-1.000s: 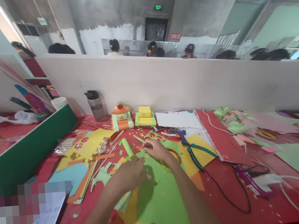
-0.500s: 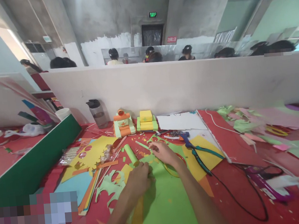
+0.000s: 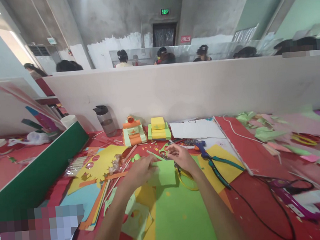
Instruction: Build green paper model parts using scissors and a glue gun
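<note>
My left hand [image 3: 143, 169] is closed on the edge of a small green paper rectangle [image 3: 164, 174], tilted up above the work surface. To its right, my right hand [image 3: 181, 157] has its fingers curled together near a thin green strip [image 3: 155, 155]; what they hold, if anything, is hidden. Beside and partly under the right wrist lie scissors with a yellow handle [image 3: 189, 183]. A large green sheet [image 3: 184, 214] is spread beneath both hands. The green paper roll [image 3: 135, 158] shows only partly behind my left hand.
Two paper models, orange-green [image 3: 133, 132] and yellow-green [image 3: 158, 129], stand before the white partition [image 3: 191, 91]. A water bottle [image 3: 105, 120] is at their left. Teal-handled pliers [image 3: 219, 172] and a black cable [image 3: 262, 210] lie right; cut paper scraps [image 3: 102, 159] lie left.
My left hand has moved up, and the small green paper now shows raised in it. My right hand has shifted slightly right. The green roll has become mostly hidden.
</note>
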Demonstrator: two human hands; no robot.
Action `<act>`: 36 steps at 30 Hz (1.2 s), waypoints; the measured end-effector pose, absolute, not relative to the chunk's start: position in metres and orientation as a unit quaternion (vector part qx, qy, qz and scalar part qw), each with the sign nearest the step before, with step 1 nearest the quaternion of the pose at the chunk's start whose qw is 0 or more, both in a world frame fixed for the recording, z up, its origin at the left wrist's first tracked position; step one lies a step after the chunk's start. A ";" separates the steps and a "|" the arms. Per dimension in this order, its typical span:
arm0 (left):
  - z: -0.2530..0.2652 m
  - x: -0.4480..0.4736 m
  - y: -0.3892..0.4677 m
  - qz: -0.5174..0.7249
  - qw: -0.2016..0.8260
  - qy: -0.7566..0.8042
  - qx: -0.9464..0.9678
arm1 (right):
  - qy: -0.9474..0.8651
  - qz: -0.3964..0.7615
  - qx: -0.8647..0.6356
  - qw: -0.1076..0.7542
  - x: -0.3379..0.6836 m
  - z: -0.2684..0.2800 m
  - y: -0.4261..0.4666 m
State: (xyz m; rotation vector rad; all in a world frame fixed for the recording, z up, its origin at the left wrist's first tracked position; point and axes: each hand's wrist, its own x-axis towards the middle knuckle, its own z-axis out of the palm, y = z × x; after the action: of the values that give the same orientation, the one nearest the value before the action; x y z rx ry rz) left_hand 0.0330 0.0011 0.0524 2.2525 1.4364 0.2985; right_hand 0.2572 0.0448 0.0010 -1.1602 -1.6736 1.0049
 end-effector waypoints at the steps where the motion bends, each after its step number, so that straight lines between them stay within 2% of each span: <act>1: 0.053 0.033 0.006 0.103 0.209 0.496 0.837 | -0.669 0.395 -0.471 0.419 0.259 0.002 0.045; 4: 0.046 0.033 0.018 0.068 0.190 0.455 0.867 | -0.677 0.372 -0.486 0.408 0.265 0.004 0.045; 9: 0.034 0.018 0.029 0.013 0.194 0.489 0.850 | -0.693 0.327 -0.525 0.372 0.279 0.009 0.044; 15: 0.036 -0.002 0.034 -0.025 0.170 0.500 0.849 | -0.742 0.287 -0.570 0.206 0.284 0.027 0.045; 20: 0.037 -0.002 0.030 -0.005 0.136 0.481 0.866 | -0.782 0.339 -0.518 0.073 0.288 0.048 0.055; 25: 0.037 -0.001 0.031 0.039 0.189 0.454 0.870 | -0.773 0.388 -0.494 -0.085 0.293 0.062 0.068; 27: 0.037 0.001 0.031 0.039 0.202 0.441 0.874 | -0.761 0.383 -0.509 -0.121 0.294 0.066 0.071; 31: 0.034 0.009 0.028 0.019 0.181 0.429 0.885 | -0.762 0.324 -0.546 -0.127 0.287 0.075 0.072; 36: 0.025 0.016 0.024 -0.005 0.146 0.429 0.891 | -0.831 0.194 -0.521 -0.019 0.246 0.072 0.075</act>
State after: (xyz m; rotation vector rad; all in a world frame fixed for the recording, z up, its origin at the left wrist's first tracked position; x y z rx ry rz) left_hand 0.0162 0.0241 0.0254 2.5667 1.2345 -0.0150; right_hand 0.2463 0.0745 0.0719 -1.6586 -2.6423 0.6185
